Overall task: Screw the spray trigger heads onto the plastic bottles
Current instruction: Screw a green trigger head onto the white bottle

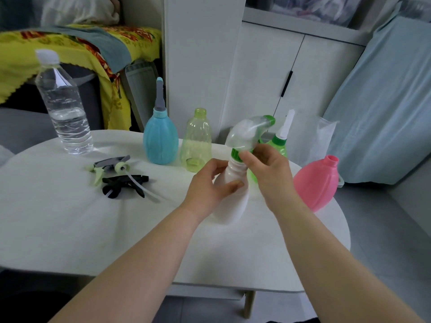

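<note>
A white plastic bottle stands tilted on the white table, gripped around its neck by my left hand. A clear spray trigger head with a green collar sits on its mouth. My right hand pinches that green collar. A pink bottle with an open mouth stands at the right. A pale green clear bottle stands open behind. Two loose trigger heads lie at the left, one grey and pale green, one black.
A blue bottle with a grey nozzle stands beside the pale green one. A green bottle with a white nozzle is partly hidden behind my right hand. A clear water bottle stands at the far left. White cabinets rise behind the table.
</note>
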### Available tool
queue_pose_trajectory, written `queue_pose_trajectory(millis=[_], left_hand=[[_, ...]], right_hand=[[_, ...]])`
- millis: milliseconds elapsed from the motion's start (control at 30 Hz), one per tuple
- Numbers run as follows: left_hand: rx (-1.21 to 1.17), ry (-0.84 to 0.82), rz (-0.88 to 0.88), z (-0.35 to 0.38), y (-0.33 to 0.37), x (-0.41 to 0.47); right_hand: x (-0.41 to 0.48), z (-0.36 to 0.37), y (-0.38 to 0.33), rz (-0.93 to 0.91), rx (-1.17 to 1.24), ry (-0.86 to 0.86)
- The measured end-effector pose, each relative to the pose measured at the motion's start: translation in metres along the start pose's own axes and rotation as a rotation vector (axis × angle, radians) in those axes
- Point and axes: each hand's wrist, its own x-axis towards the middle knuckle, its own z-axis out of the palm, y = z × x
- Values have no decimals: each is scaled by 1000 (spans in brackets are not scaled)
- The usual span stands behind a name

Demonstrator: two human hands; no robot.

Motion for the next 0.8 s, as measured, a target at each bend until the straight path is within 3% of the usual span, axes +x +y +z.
queue_pose_trajectory(millis=[100,233,400,600,800], left_hand=[[-5,-1,2,0,0,0],[-12,-7,-4,1,1,1],[8,14,14,2,1,-1],[19,5,30,1,-1,1],[11,5,16,0,-1,-1]], right_hand=[[-5,9,4,-44,-108,119],[-9,11,0,-41,-110,-9],[-5,17,3,-15,-83,92],[-8,7,1,-24,153,-183],[-3,-1,2,-19,53,-148]])
